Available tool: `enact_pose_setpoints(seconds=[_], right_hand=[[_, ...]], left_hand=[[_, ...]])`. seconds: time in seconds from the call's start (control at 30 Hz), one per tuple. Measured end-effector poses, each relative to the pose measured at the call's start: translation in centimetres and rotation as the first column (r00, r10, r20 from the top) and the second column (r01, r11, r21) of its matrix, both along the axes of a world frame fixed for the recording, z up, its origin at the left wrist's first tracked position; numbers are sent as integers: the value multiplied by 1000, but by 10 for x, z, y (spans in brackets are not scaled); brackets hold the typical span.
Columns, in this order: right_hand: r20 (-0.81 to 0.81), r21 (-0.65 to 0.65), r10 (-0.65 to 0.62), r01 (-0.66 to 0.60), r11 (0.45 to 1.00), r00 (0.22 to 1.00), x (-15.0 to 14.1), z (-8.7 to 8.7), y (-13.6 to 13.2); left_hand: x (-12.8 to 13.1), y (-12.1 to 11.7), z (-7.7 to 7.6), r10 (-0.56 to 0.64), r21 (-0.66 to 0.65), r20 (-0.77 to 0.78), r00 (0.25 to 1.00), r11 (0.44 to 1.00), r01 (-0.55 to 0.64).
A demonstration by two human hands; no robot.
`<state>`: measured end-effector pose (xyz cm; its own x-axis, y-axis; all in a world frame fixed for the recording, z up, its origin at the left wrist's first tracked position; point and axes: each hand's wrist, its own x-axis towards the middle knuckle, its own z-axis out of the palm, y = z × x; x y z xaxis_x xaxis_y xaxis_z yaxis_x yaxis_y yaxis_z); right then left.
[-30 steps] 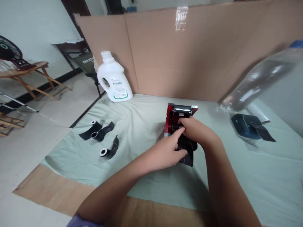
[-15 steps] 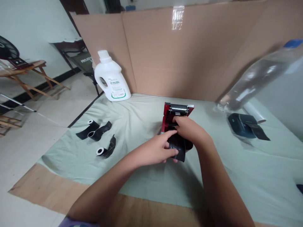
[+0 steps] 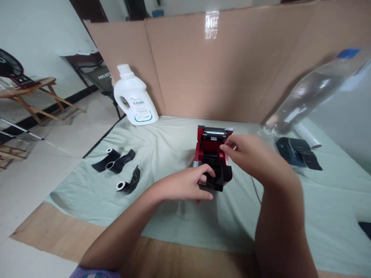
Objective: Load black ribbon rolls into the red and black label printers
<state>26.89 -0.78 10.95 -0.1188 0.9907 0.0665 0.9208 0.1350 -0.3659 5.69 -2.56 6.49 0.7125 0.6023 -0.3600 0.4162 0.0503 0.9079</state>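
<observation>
A small red and black label printer [image 3: 199, 152] stands on the green cloth with its lid tilted up. Black strip material [image 3: 215, 180] hangs over its front. My left hand [image 3: 188, 183] is at the printer's front left, its index finger on the black strip and its thumb stretched out below; the fingers are spread. At the printer's right side, by the raised lid, my right hand [image 3: 243, 152] has curled fingers, with thumb and fingertip close together on the red edge. The inside of the printer is partly hidden by the strip and fingers.
Several black rolls with loose tails [image 3: 124, 187] lie on the left. A white jug [image 3: 135, 98] stands before the cardboard panel [image 3: 203, 77]. At right are a large clear bottle [image 3: 307, 92], a dark wrapped device [image 3: 292, 150] and a pale tube [image 3: 308, 137]. A cable runs beside the printer.
My right hand has come out of the printer's middle to its right edge. My left thumb has come off the strip, which now lies lower and closer to the printer.
</observation>
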Motion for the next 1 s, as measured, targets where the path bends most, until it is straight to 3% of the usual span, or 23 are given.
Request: enact_pose_setpoints(seconds=[0.07, 0.13, 0.2, 0.23, 0.3, 0.37, 0.4, 0.43, 0.5, 0.57, 0.7, 0.8, 0.87, 1.0], right_hand=[[-71, 182, -82, 94, 979, 994, 6, 6, -1], [-166, 334, -134, 184, 925, 977, 9, 1, 7], [-245, 376, -156, 242, 895, 957, 11, -11, 21], [-275, 353, -153, 248, 902, 949, 11, -18, 29], [-333, 267, -137, 233, 935, 933, 10, -30, 42], [-380, 225, -108, 205, 952, 919, 9, -41, 49], [-394, 240, -85, 192, 952, 915, 8, -45, 50], [-403, 276, -57, 181, 944, 914, 8, -50, 49], [-421, 365, 3, 166, 916, 907, 8, -61, 42], [-483, 393, 36, 180, 902, 875, 10, -77, 31], [-719, 223, -46, 293, 930, 694, 18, -112, 9], [-838, 93, -68, 264, 960, 542, 23, -130, 3], [-871, 47, -52, 189, 981, 489, 23, -135, 4], [-903, 45, 1, 92, 995, 430, 17, -143, 4]], left_hand=[[0, -2, 4, 1, 126, -58, 998, 992, 7], [1, -5, 4, 31, 324, -143, 989, 946, 17], [3, -8, -3, 64, 570, -242, 968, 817, 88], [3, -9, -10, 91, 694, -273, 958, 708, 130], [1, -10, -31, 129, 894, -236, 963, 418, 163], [-1, -11, -55, 106, 992, -91, 990, 93, 81], [-2, -11, -67, 74, 999, -23, 997, -40, 26], [-2, -12, -77, 42, 990, 26, 999, -137, -20], [-3, -13, -91, 11, 971, 77, 997, -229, -72], [-3, -14, -98, 1, 965, 104, 995, -240, -101], [-7, -15, -104, 7, 972, 116, 993, -208, -112], [-10, -15, -109, 61, 995, 4, 998, -103, 3], [-13, -15, -112, 68, 998, -59, 996, -9, 60], [-18, -15, -114, 28, 990, 12, 1000, 137, -16]])
